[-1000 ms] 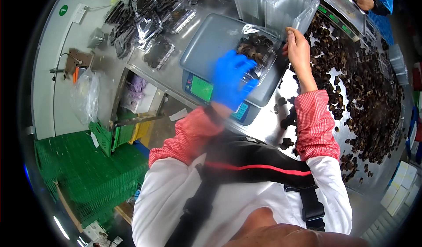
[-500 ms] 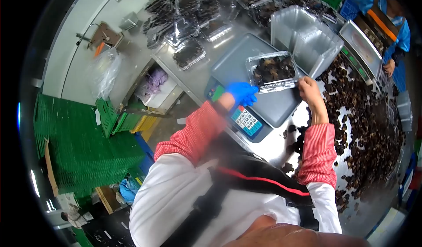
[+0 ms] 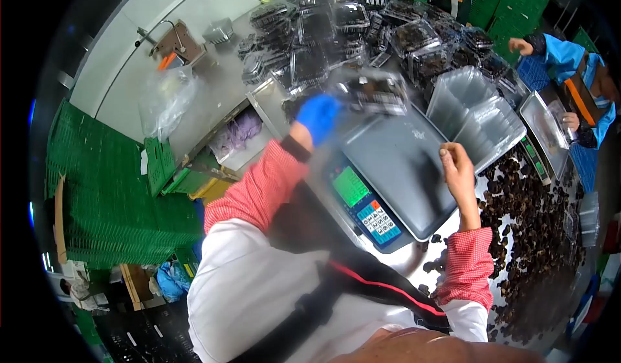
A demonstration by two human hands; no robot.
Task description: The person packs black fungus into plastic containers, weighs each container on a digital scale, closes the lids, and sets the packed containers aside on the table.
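My left hand (image 3: 317,118), in a blue glove, is smeared by motion beyond the left edge of the scale. Just beside its fingers, a clear plastic box (image 3: 378,93) with dark, mushroom-like pieces hangs blurred over the scale's far end. Whether the fingers grip the box cannot be made out. My bare right hand (image 3: 459,172) is over the right edge of the grey weighing pan (image 3: 404,162), fingers loosely bent and nothing in them. On the scale's near side, a green display (image 3: 350,186) is lit above the keypad (image 3: 380,223).
Filled clear boxes (image 3: 314,27) are piled at the back. Nested empty trays (image 3: 475,111) stand right of the scale. Loose dark pieces (image 3: 527,234) cover the right side. A co-worker's hand (image 3: 570,121) is by a second scale (image 3: 540,133). Green crates (image 3: 116,195) are stacked left.
The filled box has left the middle of the pan and moved toward the back left, along with my left hand. My right hand has let go of its corner. The view has shifted.
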